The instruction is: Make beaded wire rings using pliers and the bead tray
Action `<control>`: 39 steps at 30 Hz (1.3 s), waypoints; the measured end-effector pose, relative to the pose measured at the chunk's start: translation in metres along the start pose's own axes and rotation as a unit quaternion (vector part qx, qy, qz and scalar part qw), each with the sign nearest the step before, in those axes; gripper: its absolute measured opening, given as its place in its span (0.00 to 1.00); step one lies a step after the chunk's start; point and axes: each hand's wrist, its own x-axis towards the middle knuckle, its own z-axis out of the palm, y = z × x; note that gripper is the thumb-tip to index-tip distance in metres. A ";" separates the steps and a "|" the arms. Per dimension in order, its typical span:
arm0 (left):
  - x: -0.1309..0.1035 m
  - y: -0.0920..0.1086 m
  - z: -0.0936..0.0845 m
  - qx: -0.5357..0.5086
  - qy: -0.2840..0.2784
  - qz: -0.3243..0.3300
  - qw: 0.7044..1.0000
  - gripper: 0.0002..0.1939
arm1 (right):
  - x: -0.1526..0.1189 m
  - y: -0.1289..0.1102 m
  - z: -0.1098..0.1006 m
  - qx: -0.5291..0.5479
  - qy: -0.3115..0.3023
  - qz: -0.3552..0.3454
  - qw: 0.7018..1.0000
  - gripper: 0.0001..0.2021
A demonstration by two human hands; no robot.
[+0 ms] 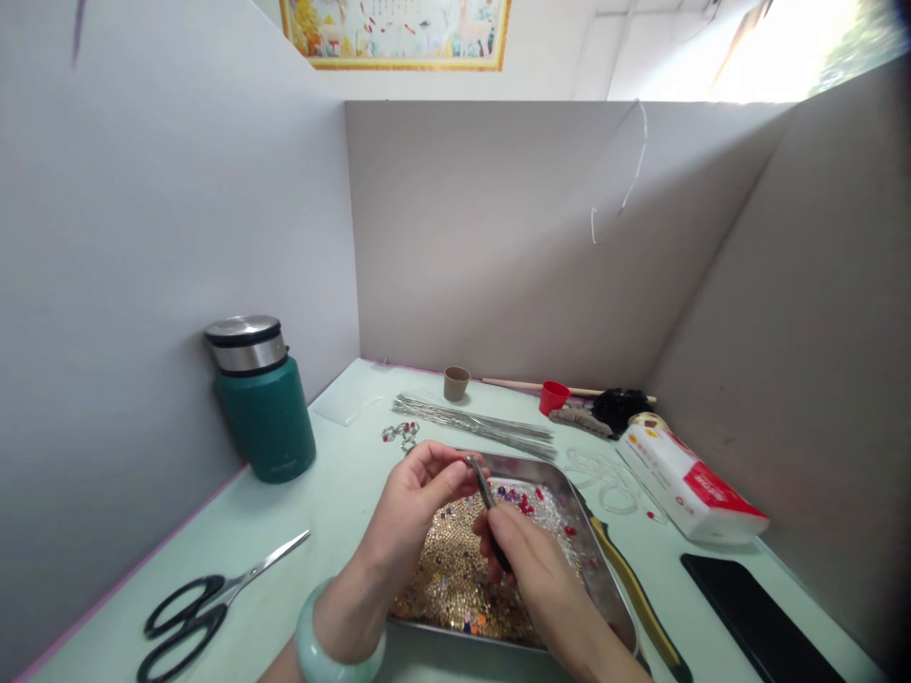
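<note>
My left hand (427,489) is closed in a pinch above the far side of a metal tray (602,560). A small reddish bit shows at its fingertips, too small to make out fully. My right hand (523,560) grips slim dark pliers (491,507), their metal tip meeting the left fingertips. Below both hands, the tray holds many gold beads (452,560), with red beads (527,503) and clear beads (559,517) toward its right side. Part of the tray is hidden by my hands and wrists.
Scissors (220,602) and a green bottle (267,417) stand left. Behind the tray are metal wires (474,427), a beaded piece (402,433), a brown cup (456,383) and a red cup (553,397). A tissue pack (694,484) and black phone (761,617) lie right.
</note>
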 end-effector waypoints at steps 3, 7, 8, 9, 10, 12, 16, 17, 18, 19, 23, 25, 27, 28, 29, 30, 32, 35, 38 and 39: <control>0.000 0.000 0.001 -0.016 -0.008 -0.007 1.000 0.05 | 0.000 -0.002 -0.001 0.012 -0.007 0.011 1.000 0.19; 0.000 0.001 0.002 0.006 -0.015 -0.012 1.000 0.06 | 0.001 -0.003 -0.002 0.002 -0.003 0.005 1.000 0.20; 0.000 0.001 0.002 0.013 -0.014 -0.012 1.000 0.06 | 0.001 -0.003 -0.002 -0.001 -0.004 0.003 1.000 0.20; 0.000 0.001 0.003 0.018 -0.013 -0.011 1.000 0.06 | 0.001 -0.002 -0.001 -0.005 -0.003 0.000 1.000 0.20; 0.000 0.001 0.003 0.022 -0.014 -0.009 1.000 0.06 | 0.001 -0.001 -0.001 -0.010 -0.001 -0.004 1.000 0.20; -0.001 0.002 0.003 0.026 -0.016 -0.006 1.000 0.06 | 0.000 0.000 0.000 -0.020 0.010 -0.012 1.000 0.20; -0.001 0.005 0.003 0.028 -0.016 -0.008 0.999 0.05 | 0.000 0.000 0.001 -0.041 0.012 -0.019 0.999 0.19; -0.001 0.005 0.003 0.031 -0.015 -0.008 0.999 0.05 | 0.000 -0.001 0.000 -0.043 0.010 -0.018 0.999 0.19; -0.001 0.006 0.003 0.035 -0.015 -0.007 0.999 0.04 | 0.000 -0.002 0.000 -0.044 0.008 -0.017 0.999 0.19; -0.001 0.006 0.003 0.039 -0.012 -0.007 0.999 0.04 | 0.000 -0.003 -0.001 -0.044 0.007 -0.016 0.999 0.19; -0.001 0.006 0.002 0.049 0.004 -0.001 0.999 0.04 | -0.001 -0.005 -0.002 -0.038 0.001 -0.018 0.999 0.19; -0.001 0.005 0.002 0.049 0.007 0.008 0.999 0.04 | -0.001 -0.005 -0.001 -0.038 -0.001 -0.018 0.999 0.19; -0.001 0.005 0.002 0.050 0.007 0.020 0.999 0.03 | -0.002 -0.004 -0.001 -0.039 0.002 -0.018 0.999 0.20; -0.001 0.005 0.003 0.052 0.006 0.026 0.998 0.03 | -0.002 -0.003 -0.001 -0.040 0.003 -0.019 0.999 0.20; -0.001 0.005 0.003 0.057 0.007 0.034 0.998 0.02 | -0.002 -0.003 0.000 -0.043 0.005 -0.020 0.999 0.20; -0.001 0.004 0.003 0.064 0.009 0.043 0.997 0.02 | -0.001 -0.002 0.000 -0.048 0.007 -0.023 0.999 0.19; -0.001 0.004 0.003 0.084 0.018 0.062 0.994 0.01 | -0.001 0.000 0.001 -0.062 0.013 -0.033 0.997 0.19; -0.002 0.002 0.003 0.121 0.024 0.081 0.989 0.01 | 0.000 0.003 0.001 -0.085 0.026 -0.047 0.995 0.18; -0.003 -0.001 0.003 0.150 0.032 0.102 0.983 0.03 | 0.001 0.003 0.001 -0.101 0.029 -0.054 0.993 0.17; -0.003 -0.002 0.003 0.157 0.038 0.110 0.981 0.03 | 0.001 0.002 0.001 -0.105 0.030 -0.056 0.992 0.17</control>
